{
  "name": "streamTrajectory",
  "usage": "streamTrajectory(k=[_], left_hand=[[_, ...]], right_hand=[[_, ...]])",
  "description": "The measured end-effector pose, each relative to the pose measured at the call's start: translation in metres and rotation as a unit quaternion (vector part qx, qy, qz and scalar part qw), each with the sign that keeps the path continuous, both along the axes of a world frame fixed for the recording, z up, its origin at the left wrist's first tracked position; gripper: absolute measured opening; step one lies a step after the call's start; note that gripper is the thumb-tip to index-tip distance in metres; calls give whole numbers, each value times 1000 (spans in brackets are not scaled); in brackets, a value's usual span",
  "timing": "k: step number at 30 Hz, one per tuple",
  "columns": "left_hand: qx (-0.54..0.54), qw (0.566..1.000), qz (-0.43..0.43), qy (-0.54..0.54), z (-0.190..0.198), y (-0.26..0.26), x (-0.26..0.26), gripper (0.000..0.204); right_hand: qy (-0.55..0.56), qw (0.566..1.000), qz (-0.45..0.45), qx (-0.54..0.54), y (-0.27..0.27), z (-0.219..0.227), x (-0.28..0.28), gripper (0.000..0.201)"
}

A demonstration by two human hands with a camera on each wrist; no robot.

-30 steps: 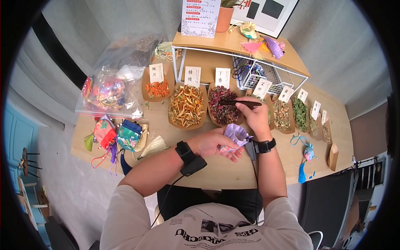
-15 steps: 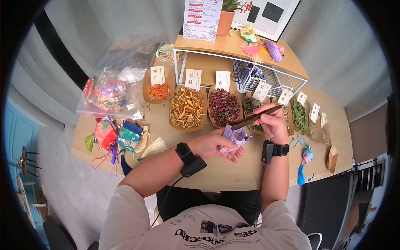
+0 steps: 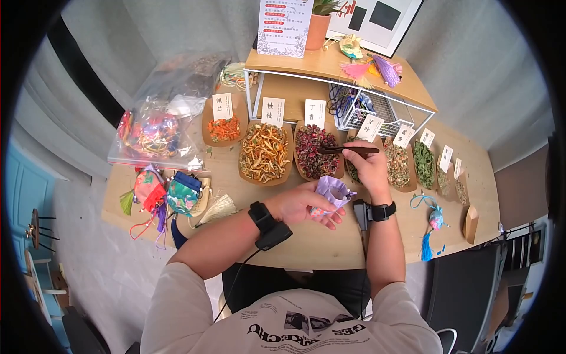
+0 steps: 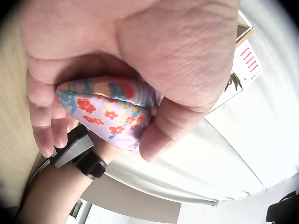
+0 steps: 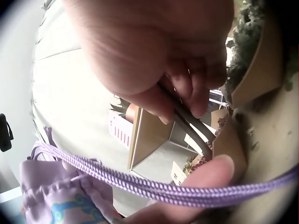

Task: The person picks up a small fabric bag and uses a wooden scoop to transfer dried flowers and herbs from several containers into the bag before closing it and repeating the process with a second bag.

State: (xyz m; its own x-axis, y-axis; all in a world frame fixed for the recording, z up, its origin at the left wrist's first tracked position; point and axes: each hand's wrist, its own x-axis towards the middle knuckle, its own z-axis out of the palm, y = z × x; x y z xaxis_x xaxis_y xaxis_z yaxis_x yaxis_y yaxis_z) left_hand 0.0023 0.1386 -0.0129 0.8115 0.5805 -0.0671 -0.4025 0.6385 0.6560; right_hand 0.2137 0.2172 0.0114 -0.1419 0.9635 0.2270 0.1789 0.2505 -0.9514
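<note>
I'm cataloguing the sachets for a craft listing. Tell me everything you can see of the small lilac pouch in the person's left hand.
The small lilac fabric pouch is soft cloth printed with red flowers and blue and yellow patches. Its gathered mouth points up, ruffled and open, and a twisted purple drawstring cord runs from it. The left hand grips it from below, thumb and fingers curled round its body, above the wooden table, in front of the tray of dark red dried buds. What is inside cannot be seen.
</note>
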Motion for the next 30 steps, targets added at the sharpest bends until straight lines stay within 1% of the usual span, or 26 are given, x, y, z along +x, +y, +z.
streamTrajectory(k=[5,7,8,10,11,12,14,15,16,18,19,20,22,24,26,30], left_hand=[[3,1000,-1,3,-1,0,0,50],[1,1000,1,-5,1,0,0,49],[1,1000,2,-5,1,0,0,49],[-3,1000,4,1,1,0,0,48],[-2,1000,5,0,1,0,0,48],[0,1000,8,1,2,0,-1,48],[1,1000,10,1,2,0,0,47],[3,1000,14,-4,2,0,0,47],[5,1000,17,-9,2,-1,0,47],[0,1000,15,-9,0,0,0,47],[-4,1000,13,-10,0,0,0,47],[-4,1000,13,-10,0,0,0,47],[-2,1000,13,-4,0,0,0,47],[-1,1000,12,-4,1,-1,0,46],[0,1000,12,-3,1,-1,0,46],[1,1000,9,-9,2,0,-1,44]], right_hand=[[11,1000,-6,0,1,2,3,14],[58,998,7,-13,2,8,10,15],[58,998,7,-12,2,11,15,15],[183,982,47,-23,2,19,24,16],[246,966,60,-50,-2,25,26,16],[245,966,61,-50,-4,28,29,16],[293,938,172,-65,-9,32,34,16],[267,941,188,-86,-12,34,34,17],[268,941,187,-87,-11,33,31,17],[226,963,129,-67,-8,30,18,18],[176,979,91,-54,-4,26,15,18],[176,979,91,-54,-2,20,11,18],[83,996,-8,-11,-1,9,0,19],[63,998,-16,-4,0,2,-6,17],[-11,1000,-7,20,-3,0,-11,18],[-7,1000,20,-9,-5,1,-12,16]])
